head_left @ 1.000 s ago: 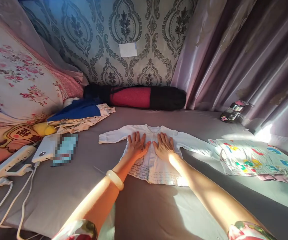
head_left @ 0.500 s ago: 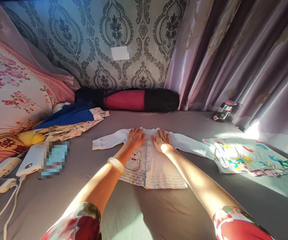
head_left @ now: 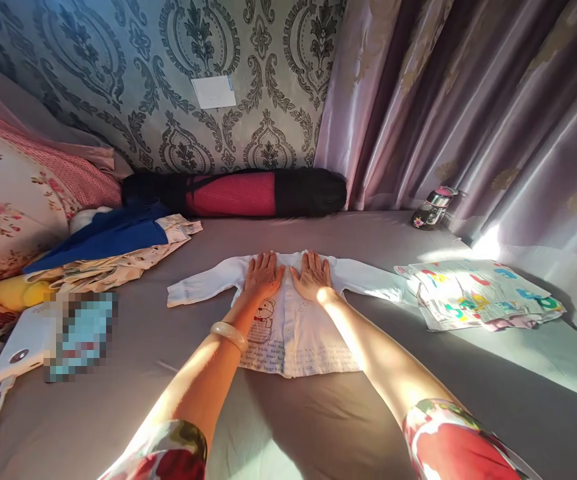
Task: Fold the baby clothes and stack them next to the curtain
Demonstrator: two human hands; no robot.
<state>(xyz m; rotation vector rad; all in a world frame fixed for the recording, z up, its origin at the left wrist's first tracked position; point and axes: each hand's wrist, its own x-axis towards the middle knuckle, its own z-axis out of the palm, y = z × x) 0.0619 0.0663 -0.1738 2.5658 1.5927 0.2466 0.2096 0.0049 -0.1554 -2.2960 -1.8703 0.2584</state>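
A small white long-sleeved baby shirt with a bear print lies flat on the grey bed sheet, sleeves spread left and right. My left hand rests flat on the shirt's upper left chest, fingers stretched toward the collar. My right hand lies flat beside it on the upper right chest, fingers also spread. Neither hand holds anything. A pale bangle circles my left wrist.
A folded cloth with coloured letters lies to the right. Blue and patterned clothes are piled at the left, near a white power bank with cables. A red and black roll lies along the wall. A small cup stands by the curtain.
Both hands have slid up the shirt from its middle to the chest near the collar, uncovering the bear print. The camera has shifted rightward.
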